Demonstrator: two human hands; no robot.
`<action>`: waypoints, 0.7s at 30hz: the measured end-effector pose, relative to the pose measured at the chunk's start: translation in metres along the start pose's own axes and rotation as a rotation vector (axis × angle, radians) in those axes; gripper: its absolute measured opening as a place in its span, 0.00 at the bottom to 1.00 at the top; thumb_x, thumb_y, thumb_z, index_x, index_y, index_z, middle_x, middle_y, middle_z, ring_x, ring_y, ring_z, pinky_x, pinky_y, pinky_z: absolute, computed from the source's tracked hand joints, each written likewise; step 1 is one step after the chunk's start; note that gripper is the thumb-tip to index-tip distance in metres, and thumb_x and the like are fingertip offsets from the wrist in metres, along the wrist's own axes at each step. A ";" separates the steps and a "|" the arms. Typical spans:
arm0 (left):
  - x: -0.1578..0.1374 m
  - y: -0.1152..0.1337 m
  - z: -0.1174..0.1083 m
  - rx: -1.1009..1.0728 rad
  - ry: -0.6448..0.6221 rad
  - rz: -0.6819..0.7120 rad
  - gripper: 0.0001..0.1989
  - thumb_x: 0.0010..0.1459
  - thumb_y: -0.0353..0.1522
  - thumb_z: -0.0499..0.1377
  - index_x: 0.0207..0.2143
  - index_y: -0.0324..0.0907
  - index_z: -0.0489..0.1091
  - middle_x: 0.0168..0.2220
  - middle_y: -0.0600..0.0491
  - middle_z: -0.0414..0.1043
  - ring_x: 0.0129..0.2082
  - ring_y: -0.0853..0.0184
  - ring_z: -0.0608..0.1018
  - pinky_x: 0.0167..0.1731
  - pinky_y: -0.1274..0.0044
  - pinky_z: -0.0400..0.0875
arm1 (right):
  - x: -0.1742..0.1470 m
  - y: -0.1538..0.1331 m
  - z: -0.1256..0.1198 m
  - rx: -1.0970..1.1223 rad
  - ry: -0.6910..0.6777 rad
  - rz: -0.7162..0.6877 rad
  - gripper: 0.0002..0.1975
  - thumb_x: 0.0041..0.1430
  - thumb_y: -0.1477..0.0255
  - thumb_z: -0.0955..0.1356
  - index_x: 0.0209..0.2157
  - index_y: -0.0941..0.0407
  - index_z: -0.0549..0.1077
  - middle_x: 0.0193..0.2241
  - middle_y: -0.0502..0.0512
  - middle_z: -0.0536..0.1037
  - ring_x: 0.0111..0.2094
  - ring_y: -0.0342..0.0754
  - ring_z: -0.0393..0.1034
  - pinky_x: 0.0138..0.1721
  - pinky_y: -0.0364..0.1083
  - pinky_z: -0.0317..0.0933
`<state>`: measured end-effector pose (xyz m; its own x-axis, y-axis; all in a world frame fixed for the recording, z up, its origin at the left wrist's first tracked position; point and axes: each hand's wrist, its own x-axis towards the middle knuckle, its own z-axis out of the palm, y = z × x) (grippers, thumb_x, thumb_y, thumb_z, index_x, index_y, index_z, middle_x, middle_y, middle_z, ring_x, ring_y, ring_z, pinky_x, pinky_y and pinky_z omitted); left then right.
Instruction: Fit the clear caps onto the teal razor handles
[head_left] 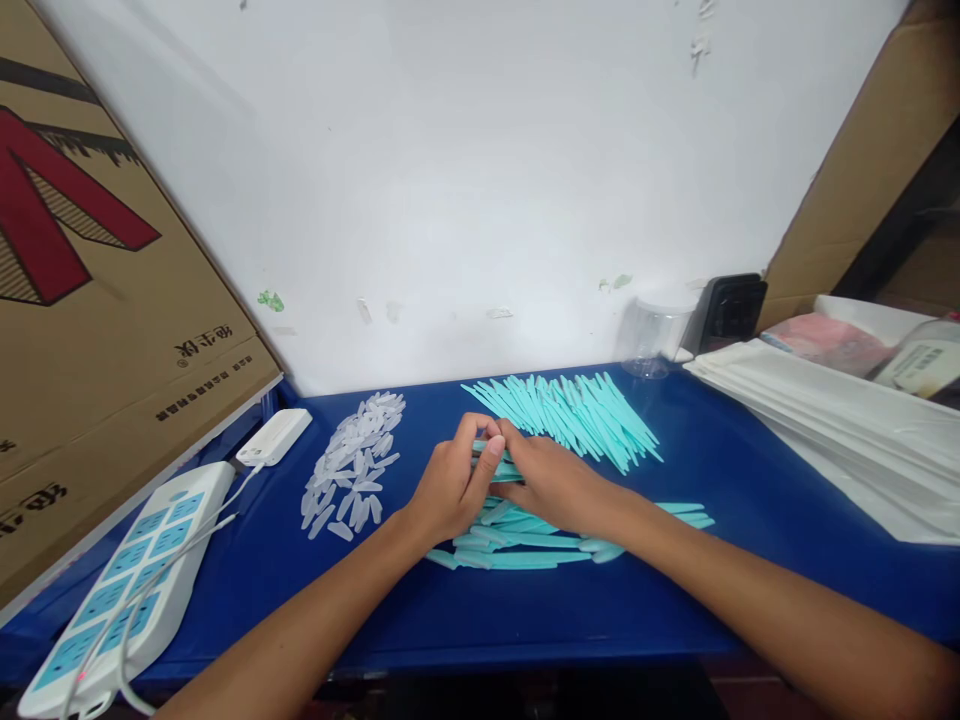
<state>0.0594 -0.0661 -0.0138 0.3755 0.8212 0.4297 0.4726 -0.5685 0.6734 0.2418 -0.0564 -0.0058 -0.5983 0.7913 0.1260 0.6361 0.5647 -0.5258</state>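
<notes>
My left hand and my right hand meet fingertip to fingertip above the middle of the table. Both are closed, with thumbs and fingers pinched around what looks like a slim turquoise eyebrow razor; the fingers cover most of it. Beneath them lies a loose near pile of turquoise razors, some with pale, whitish ends at the left. Behind my right hand, a second heap of turquoise razors is spread slantwise near the wall. Left of my hands is a heap of small translucent blade caps.
A white power strip with cables and a white adapter lie along the left edge. A cardboard box stands behind them. At back right are a clear plastic jar, a black object and stacked white sheets.
</notes>
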 end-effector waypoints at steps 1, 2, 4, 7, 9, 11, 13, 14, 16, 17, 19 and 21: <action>-0.001 0.001 0.001 -0.011 0.003 0.010 0.10 0.73 0.40 0.48 0.47 0.45 0.62 0.22 0.62 0.60 0.18 0.71 0.62 0.25 0.77 0.55 | 0.000 0.000 0.001 -0.029 0.000 0.004 0.27 0.68 0.62 0.67 0.62 0.59 0.57 0.24 0.49 0.73 0.21 0.48 0.65 0.24 0.45 0.46; -0.001 0.001 0.002 -0.027 0.016 0.023 0.10 0.73 0.40 0.48 0.48 0.44 0.61 0.25 0.60 0.63 0.21 0.70 0.65 0.27 0.77 0.58 | 0.000 -0.001 0.001 -0.064 -0.002 0.008 0.28 0.68 0.64 0.68 0.63 0.59 0.56 0.25 0.50 0.74 0.23 0.49 0.67 0.24 0.45 0.46; -0.001 0.002 0.005 -0.069 0.073 0.055 0.11 0.73 0.40 0.49 0.50 0.44 0.60 0.33 0.55 0.68 0.28 0.68 0.71 0.32 0.76 0.63 | 0.001 -0.002 0.001 -0.134 -0.011 0.014 0.29 0.67 0.67 0.68 0.64 0.60 0.55 0.28 0.53 0.77 0.25 0.50 0.69 0.25 0.45 0.47; 0.001 0.001 0.007 -0.109 0.185 0.124 0.13 0.72 0.41 0.50 0.52 0.43 0.61 0.42 0.48 0.68 0.41 0.63 0.73 0.42 0.72 0.68 | 0.001 -0.004 0.000 -0.215 -0.017 0.013 0.26 0.68 0.69 0.68 0.62 0.61 0.57 0.32 0.57 0.79 0.29 0.52 0.73 0.26 0.45 0.50; 0.002 0.000 0.007 -0.105 0.208 0.170 0.15 0.72 0.41 0.49 0.53 0.42 0.63 0.44 0.47 0.67 0.44 0.61 0.73 0.46 0.70 0.68 | 0.001 -0.004 -0.001 -0.260 -0.016 0.010 0.22 0.68 0.69 0.66 0.59 0.61 0.60 0.35 0.59 0.80 0.32 0.54 0.75 0.27 0.45 0.51; 0.003 0.000 0.007 -0.086 0.203 0.207 0.16 0.73 0.40 0.48 0.55 0.42 0.64 0.46 0.45 0.67 0.46 0.60 0.72 0.48 0.68 0.68 | 0.000 -0.005 -0.001 -0.299 -0.016 0.002 0.19 0.69 0.69 0.65 0.58 0.60 0.62 0.35 0.59 0.81 0.32 0.54 0.75 0.27 0.45 0.50; 0.003 0.001 0.006 -0.066 0.207 0.238 0.18 0.73 0.40 0.46 0.57 0.42 0.64 0.51 0.43 0.67 0.50 0.58 0.71 0.51 0.65 0.67 | -0.002 -0.006 -0.001 -0.333 -0.020 -0.009 0.19 0.68 0.72 0.63 0.58 0.60 0.62 0.33 0.58 0.80 0.31 0.52 0.75 0.26 0.45 0.49; 0.003 0.002 0.007 -0.063 0.212 0.250 0.19 0.73 0.40 0.46 0.59 0.42 0.63 0.54 0.42 0.66 0.52 0.57 0.70 0.52 0.64 0.67 | -0.002 -0.007 -0.001 -0.348 -0.024 -0.014 0.19 0.68 0.74 0.62 0.59 0.60 0.62 0.32 0.57 0.80 0.29 0.52 0.74 0.25 0.45 0.48; 0.002 0.004 0.008 -0.074 0.217 0.261 0.20 0.74 0.40 0.45 0.60 0.43 0.63 0.56 0.42 0.66 0.54 0.56 0.70 0.53 0.63 0.67 | -0.003 -0.008 -0.001 -0.374 -0.035 -0.022 0.22 0.66 0.78 0.61 0.61 0.60 0.60 0.30 0.56 0.80 0.27 0.51 0.73 0.24 0.45 0.47; 0.001 0.005 0.008 -0.083 0.218 0.260 0.20 0.74 0.40 0.44 0.60 0.43 0.63 0.56 0.42 0.66 0.54 0.56 0.70 0.53 0.63 0.67 | -0.004 -0.008 0.000 -0.386 -0.042 -0.025 0.24 0.65 0.79 0.61 0.62 0.61 0.59 0.29 0.56 0.79 0.26 0.50 0.72 0.24 0.46 0.47; 0.001 0.005 0.010 -0.098 0.222 0.258 0.20 0.74 0.40 0.45 0.60 0.43 0.64 0.56 0.42 0.67 0.53 0.56 0.71 0.53 0.63 0.68 | -0.004 -0.008 0.001 -0.409 -0.048 -0.030 0.24 0.65 0.80 0.60 0.63 0.61 0.59 0.28 0.56 0.79 0.25 0.50 0.72 0.23 0.46 0.47; 0.000 0.005 0.011 -0.108 0.232 0.263 0.20 0.74 0.40 0.45 0.60 0.43 0.64 0.55 0.42 0.68 0.53 0.56 0.71 0.53 0.63 0.68 | -0.004 -0.008 0.003 -0.434 -0.040 -0.039 0.24 0.66 0.79 0.59 0.63 0.61 0.59 0.28 0.56 0.79 0.25 0.51 0.73 0.24 0.46 0.48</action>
<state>0.0703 -0.0696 -0.0168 0.2759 0.6443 0.7133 0.2922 -0.7632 0.5764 0.2375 -0.0643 -0.0048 -0.6390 0.7625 0.1013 0.7534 0.6470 -0.1175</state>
